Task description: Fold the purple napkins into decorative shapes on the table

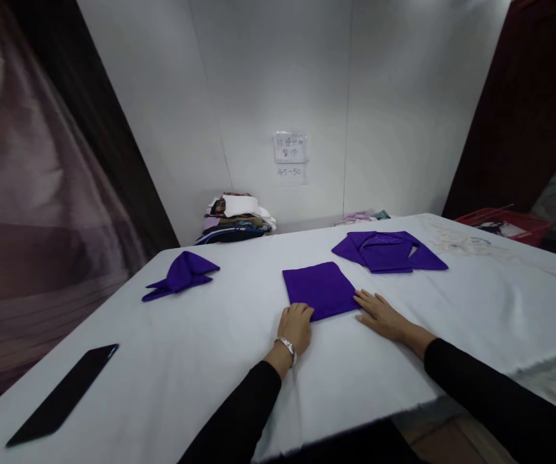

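Note:
A purple cloth napkin (321,289), folded into a flat square, lies in front of me on the white tablecloth. My left hand (296,325) is closed at its near left corner, fingers curled over the edge; the thumb is hidden. On the right, my right hand (377,314) lies flat with fingers stretched out, the tips touching the napkin's right corner. A folded purple napkin with pointed ends (184,274) rests to the left. Farther back on the right lies another purple napkin (387,251), loosely folded with pointed sides.
A long black flat object (62,396) lies at the table's left. Behind the far edge are a stack of folded clothes (237,218) and some pink cloth (357,218). Paper signs (291,158) hang on the wall. A red basket (513,225) stands beyond the right side.

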Tool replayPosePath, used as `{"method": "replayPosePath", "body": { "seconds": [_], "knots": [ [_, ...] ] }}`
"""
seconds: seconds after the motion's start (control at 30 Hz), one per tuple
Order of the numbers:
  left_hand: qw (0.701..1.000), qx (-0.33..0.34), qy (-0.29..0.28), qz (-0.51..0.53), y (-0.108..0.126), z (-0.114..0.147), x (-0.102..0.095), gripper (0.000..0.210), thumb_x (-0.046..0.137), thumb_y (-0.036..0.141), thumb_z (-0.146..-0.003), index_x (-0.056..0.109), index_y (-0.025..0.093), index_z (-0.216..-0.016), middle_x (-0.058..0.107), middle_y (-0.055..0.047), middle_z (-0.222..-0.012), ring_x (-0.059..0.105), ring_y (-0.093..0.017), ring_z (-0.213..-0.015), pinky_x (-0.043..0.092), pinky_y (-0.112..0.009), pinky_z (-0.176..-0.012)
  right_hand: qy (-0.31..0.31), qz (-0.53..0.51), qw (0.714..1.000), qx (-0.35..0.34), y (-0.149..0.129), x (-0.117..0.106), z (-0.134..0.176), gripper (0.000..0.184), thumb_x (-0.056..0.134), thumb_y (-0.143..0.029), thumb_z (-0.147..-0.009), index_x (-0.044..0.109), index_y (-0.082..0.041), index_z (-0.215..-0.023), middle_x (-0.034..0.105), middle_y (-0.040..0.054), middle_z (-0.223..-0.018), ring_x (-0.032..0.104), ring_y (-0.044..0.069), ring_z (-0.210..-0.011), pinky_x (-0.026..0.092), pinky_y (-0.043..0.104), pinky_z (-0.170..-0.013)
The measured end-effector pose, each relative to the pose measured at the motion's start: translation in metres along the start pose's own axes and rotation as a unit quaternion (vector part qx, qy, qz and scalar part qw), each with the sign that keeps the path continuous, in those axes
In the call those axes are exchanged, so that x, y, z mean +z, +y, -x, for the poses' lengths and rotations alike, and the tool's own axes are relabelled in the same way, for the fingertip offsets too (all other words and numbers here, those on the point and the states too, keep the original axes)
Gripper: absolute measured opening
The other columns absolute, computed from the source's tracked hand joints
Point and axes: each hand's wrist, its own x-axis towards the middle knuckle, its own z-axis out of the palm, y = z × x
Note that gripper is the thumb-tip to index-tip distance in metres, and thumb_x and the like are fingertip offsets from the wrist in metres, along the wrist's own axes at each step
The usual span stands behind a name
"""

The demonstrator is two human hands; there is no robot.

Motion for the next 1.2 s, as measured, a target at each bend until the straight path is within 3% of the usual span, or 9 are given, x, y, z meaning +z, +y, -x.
{"method": "replayPosePath", "body": {
  "seconds": [0.13, 0.3, 0.43, 0.63, 0.73, 0.87, 1.0, 1.1, 1.2],
  "knots": [
    [1.000, -0.005, -0.017, -0.020, -0.001, -0.007, 0.002, 0.026, 0.040, 0.006, -0.077, 0.057, 0.020, -0.092, 0.058, -0.005, -0.093, 0.050, -0.019, -0.090, 0.039, -0.034, -0.076, -0.005, -0.001, 1.000, -0.016, 0.000, -0.001, -0.002, 0.062, 0.025, -0.058, -0.086, 0.033, -0.020, -0.136, 0.025, 0.0076, -0.143, 0.016, 0.024, -0.132, 0.011, 0.047, -0.106],
    [0.999, -0.013, -0.009, -0.033, -0.013, -0.009, -0.002, 0.024, 0.038, 0.004, -0.079, 0.058, 0.017, -0.084, 0.058, -0.006, -0.088, 0.051, -0.020, -0.087, 0.039, -0.035, -0.072, 0.004, 0.012, 1.000, -0.020, -0.010, 0.001, 0.001, 0.061, 0.027, -0.056, -0.087, 0.039, -0.017, -0.132, 0.030, 0.0114, -0.141, 0.023, 0.025, -0.130, 0.015, 0.047, -0.105],
    [1.000, -0.016, 0.010, -0.025, -0.043, 0.008, -0.019, 0.025, 0.038, 0.006, -0.081, 0.058, 0.019, -0.087, 0.060, -0.004, -0.092, 0.050, -0.019, -0.092, 0.037, -0.035, -0.079, 0.011, 0.031, 0.998, -0.055, -0.047, 0.004, 0.015, 0.056, 0.034, -0.053, -0.085, 0.049, -0.016, -0.125, 0.042, 0.0155, -0.133, 0.035, 0.028, -0.123, 0.023, 0.047, -0.101],
    [0.997, -0.069, 0.016, 0.011, -0.100, 0.047, -0.034, 0.028, 0.043, 0.004, -0.076, 0.062, 0.022, -0.087, 0.065, -0.001, -0.094, 0.052, -0.016, -0.095, 0.038, -0.033, -0.085, -0.029, -0.016, 0.981, -0.189, -0.114, -0.013, 0.025, 0.045, 0.043, -0.045, -0.085, 0.050, -0.022, -0.123, 0.053, 0.0110, -0.122, 0.050, 0.025, -0.107, 0.032, 0.041, -0.094],
    [0.993, -0.110, 0.020, 0.033, -0.110, 0.054, -0.030, 0.032, 0.045, 0.003, -0.072, 0.063, 0.022, -0.091, 0.064, 0.001, -0.104, 0.054, -0.013, -0.099, 0.039, -0.028, -0.088, -0.030, -0.038, 0.980, -0.192, -0.125, -0.023, 0.000, 0.049, 0.041, -0.047, -0.086, 0.046, -0.021, -0.128, 0.047, 0.0106, -0.129, 0.040, 0.026, -0.119, 0.021, 0.045, -0.102],
    [0.986, -0.150, 0.047, 0.048, -0.098, 0.044, -0.023, 0.033, 0.037, 0.017, -0.082, 0.057, 0.019, -0.108, 0.057, -0.003, -0.119, 0.048, -0.014, -0.111, 0.034, -0.029, -0.098, -0.047, -0.065, 0.976, -0.202, -0.138, -0.022, -0.055, 0.056, 0.034, -0.050, -0.088, 0.032, -0.022, -0.136, 0.032, 0.0075, -0.140, 0.021, 0.024, -0.130, 0.010, 0.045, -0.106],
    [0.984, -0.170, -0.002, 0.050, -0.077, 0.033, -0.011, 0.053, 0.036, 0.040, -0.083, 0.040, 0.013, -0.129, 0.038, -0.011, -0.138, 0.029, -0.025, -0.128, 0.024, -0.041, -0.105, -0.069, -0.075, 0.969, -0.225, -0.169, -0.004, -0.109, 0.061, 0.027, -0.052, -0.089, 0.024, -0.018, -0.139, 0.020, 0.0098, -0.145, 0.011, 0.022, -0.133, 0.008, 0.043, -0.106],
    [0.982, -0.175, -0.050, 0.043, -0.071, 0.032, -0.004, 0.066, 0.036, 0.045, -0.081, 0.020, 0.016, -0.138, 0.019, -0.008, -0.146, 0.013, -0.027, -0.134, 0.018, -0.045, -0.107, -0.104, -0.079, 0.958, -0.256, -0.187, 0.016, -0.142, 0.067, 0.026, -0.056, -0.088, 0.020, -0.015, -0.140, 0.017, 0.0119, -0.145, 0.008, 0.022, -0.133, 0.005, 0.043, -0.107],
    [0.982, -0.176, -0.060, 0.034, -0.072, 0.033, 0.000, 0.067, 0.033, 0.048, -0.081, 0.019, 0.016, -0.138, 0.016, -0.007, -0.147, 0.009, -0.026, -0.134, 0.015, -0.044, -0.108, -0.135, -0.078, 0.952, -0.264, -0.185, 0.034, -0.168, 0.069, 0.022, -0.058, -0.087, 0.017, -0.015, -0.140, 0.018, 0.0114, -0.145, 0.009, 0.022, -0.133, 0.004, 0.043, -0.107]
  ]
}}
